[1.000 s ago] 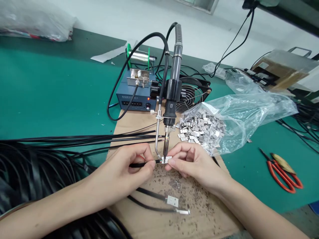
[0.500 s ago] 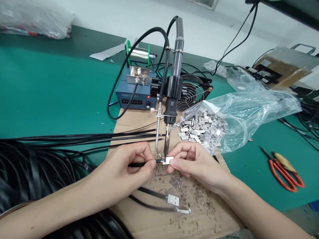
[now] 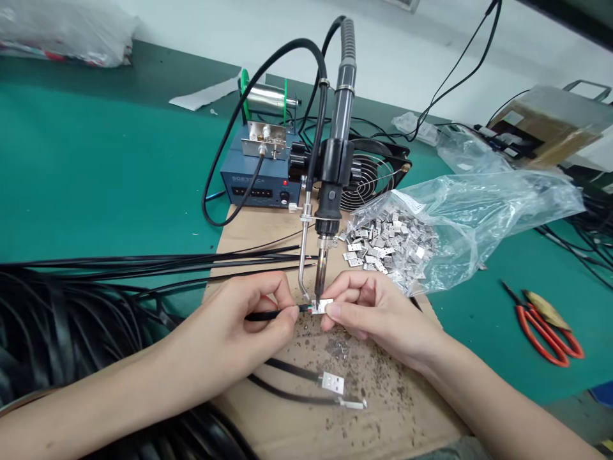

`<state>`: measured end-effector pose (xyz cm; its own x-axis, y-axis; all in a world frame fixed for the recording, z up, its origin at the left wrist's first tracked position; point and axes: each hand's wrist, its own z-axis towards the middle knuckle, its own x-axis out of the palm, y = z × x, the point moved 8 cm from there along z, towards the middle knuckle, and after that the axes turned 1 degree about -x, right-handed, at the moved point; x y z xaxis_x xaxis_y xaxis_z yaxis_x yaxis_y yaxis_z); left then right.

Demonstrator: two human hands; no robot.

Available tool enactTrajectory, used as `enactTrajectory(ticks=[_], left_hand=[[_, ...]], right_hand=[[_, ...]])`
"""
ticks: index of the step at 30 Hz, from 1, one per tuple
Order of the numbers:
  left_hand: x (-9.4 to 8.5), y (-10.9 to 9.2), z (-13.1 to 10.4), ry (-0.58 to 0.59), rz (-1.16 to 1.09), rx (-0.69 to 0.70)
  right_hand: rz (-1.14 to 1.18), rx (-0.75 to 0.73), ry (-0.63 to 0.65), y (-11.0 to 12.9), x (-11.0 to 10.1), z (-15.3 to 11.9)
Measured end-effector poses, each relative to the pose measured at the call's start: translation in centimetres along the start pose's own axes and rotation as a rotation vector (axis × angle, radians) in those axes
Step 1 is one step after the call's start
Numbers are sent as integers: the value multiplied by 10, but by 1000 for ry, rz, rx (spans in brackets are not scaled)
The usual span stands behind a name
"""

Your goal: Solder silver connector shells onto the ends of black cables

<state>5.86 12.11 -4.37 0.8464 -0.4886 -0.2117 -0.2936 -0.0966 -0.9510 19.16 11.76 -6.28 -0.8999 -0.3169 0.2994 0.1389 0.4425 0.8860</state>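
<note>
My left hand point(image 3: 261, 313) pinches a black cable point(image 3: 268, 315) close to its stripped end, where thin coloured wires show. Between the thumb and fingers of my right hand point(image 3: 368, 310) is a small silver USB connector point(image 3: 322, 306). The wires meet the connector's near end under the tip of a mounted soldering iron point(image 3: 320, 281). A thin metal feed tube point(image 3: 302, 255) ends just beside that tip. Below my hands lie two cables with USB plugs point(image 3: 333, 383) on their ends.
A blue soldering station point(image 3: 258, 182) with a solder spool point(image 3: 265, 97) stands behind, beside a fan point(image 3: 368, 176). Loose connectors point(image 3: 383, 239) spill from a clear bag point(image 3: 479, 217). Red-handled scissors point(image 3: 541, 332) lie right. Black cables point(image 3: 71, 338) pile up left on the green table point(image 3: 119, 160).
The view has shifted slightly. Both hands keep their grips, and the connector sits a little differently under the iron's tip.
</note>
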Motion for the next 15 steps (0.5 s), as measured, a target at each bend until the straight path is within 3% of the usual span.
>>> enactTrajectory(ticks=[5, 15], left_hand=[[0, 1, 0, -9, 54, -6], [-1, -5, 1, -10, 0, 21]], right_hand=[[-17, 1, -39, 1, -1, 0], [-15, -5, 0, 1, -2, 1]])
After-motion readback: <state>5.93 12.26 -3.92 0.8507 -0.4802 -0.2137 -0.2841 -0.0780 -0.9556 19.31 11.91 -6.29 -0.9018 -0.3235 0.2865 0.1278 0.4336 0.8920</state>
